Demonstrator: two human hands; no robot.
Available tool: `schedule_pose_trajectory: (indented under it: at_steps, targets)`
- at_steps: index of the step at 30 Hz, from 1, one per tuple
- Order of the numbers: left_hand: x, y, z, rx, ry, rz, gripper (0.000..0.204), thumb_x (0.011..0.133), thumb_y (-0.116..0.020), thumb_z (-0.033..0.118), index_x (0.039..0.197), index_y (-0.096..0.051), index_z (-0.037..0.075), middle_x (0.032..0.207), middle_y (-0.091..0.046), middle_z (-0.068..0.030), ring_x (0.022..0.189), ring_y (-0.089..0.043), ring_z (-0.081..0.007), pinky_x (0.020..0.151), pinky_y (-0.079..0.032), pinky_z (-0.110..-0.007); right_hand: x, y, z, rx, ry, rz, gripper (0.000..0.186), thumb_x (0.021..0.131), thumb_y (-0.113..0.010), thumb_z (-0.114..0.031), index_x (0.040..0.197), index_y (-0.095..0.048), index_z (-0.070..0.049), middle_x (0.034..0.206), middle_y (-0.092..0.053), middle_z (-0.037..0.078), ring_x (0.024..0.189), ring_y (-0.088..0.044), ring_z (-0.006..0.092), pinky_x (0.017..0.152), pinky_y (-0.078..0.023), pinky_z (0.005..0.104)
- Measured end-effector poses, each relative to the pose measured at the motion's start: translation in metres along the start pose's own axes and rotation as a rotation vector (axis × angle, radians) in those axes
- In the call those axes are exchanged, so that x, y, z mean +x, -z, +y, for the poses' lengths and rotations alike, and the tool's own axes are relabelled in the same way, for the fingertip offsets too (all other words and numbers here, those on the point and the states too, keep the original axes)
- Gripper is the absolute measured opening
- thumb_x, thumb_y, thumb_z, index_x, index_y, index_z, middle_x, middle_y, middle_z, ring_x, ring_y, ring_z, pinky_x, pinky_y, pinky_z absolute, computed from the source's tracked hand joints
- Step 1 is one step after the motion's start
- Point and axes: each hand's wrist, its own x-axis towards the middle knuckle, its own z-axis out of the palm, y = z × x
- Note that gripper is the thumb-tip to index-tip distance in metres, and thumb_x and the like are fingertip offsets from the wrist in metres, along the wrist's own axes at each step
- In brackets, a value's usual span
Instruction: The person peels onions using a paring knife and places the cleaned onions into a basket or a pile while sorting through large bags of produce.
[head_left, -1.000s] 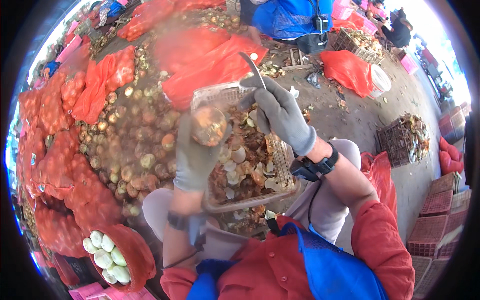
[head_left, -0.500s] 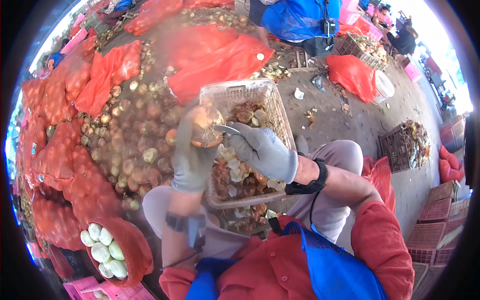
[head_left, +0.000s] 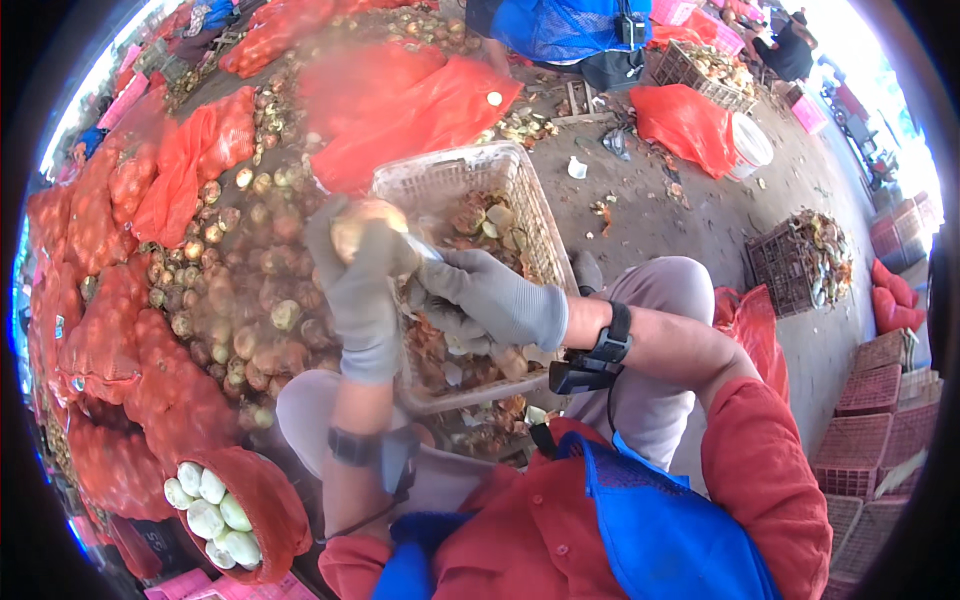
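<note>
My left hand, in a grey glove, is wrapped round an onion above the left rim of a pale plastic crate. My right hand, gloved too, grips a small knife; its handle is hidden in the fist. The blade points left and lies close by the onion and the left fingers; blur hides whether it touches. Onion skins and trimmings lie in the crate between my knees.
Loose unpeeled onions cover the floor at left, beside full red net bags. Peeled onions fill a red sack at lower left. A crate of skins and stacked pink crates stand at right. Another person is at the top.
The onion has moved left and turned in my left hand, its rooty end no longer facing up. My right hand has turned, with the knife still in it. The whole view has shifted slightly.
</note>
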Motion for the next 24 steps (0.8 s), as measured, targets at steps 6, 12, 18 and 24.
schedule_pose_trajectory:
  at_steps: [6,12,18,24]
  targets:
    - [0.007,0.003,-0.007,0.160,-0.075,0.121,0.035,0.101,-0.063,0.016,0.134,-0.054,0.008,0.122,-0.061,-0.0052,0.105,-0.060,-0.0136,0.090,-0.052,-0.029,0.011,0.010,-0.024,-0.429,0.086,0.196,0.042,0.107,-0.053,-0.043,0.112,-0.061,-0.002,0.067,-0.056,0.003,0.050,-0.050,0.0096,0.046,-0.042,0.0293]
    - [0.009,0.023,-0.021,0.011,0.138,-0.093,0.053,0.104,-0.059,0.039,0.145,-0.047,0.008,0.133,-0.058,-0.0079,0.116,-0.060,-0.0184,0.095,-0.053,-0.037,0.031,0.030,-0.007,-0.663,0.500,0.371,0.033,0.101,-0.064,-0.032,0.113,-0.065,-0.001,0.080,-0.070,0.011,0.068,-0.067,0.0140,0.061,-0.052,0.0334]
    - [0.003,0.011,-0.002,-0.246,-0.115,-0.293,0.076,0.102,-0.058,0.047,0.160,-0.029,0.008,0.151,-0.045,-0.0150,0.141,-0.044,-0.0300,0.119,-0.033,-0.048,0.014,0.031,-0.037,-0.321,0.369,0.295,0.048,0.099,-0.070,-0.042,0.122,-0.062,0.000,0.084,-0.068,0.002,0.067,-0.062,0.0087,0.060,-0.052,0.0259]
    - [0.001,0.014,-0.001,-0.114,0.148,-0.378,0.078,0.089,-0.075,0.015,0.156,-0.034,0.009,0.144,-0.053,-0.0122,0.133,-0.053,-0.0277,0.111,-0.045,-0.044,0.026,0.047,-0.028,-0.450,0.444,0.306,0.051,0.100,-0.068,-0.032,0.140,-0.057,-0.002,0.080,-0.064,0.000,0.073,-0.061,0.0055,0.063,-0.051,0.0249]
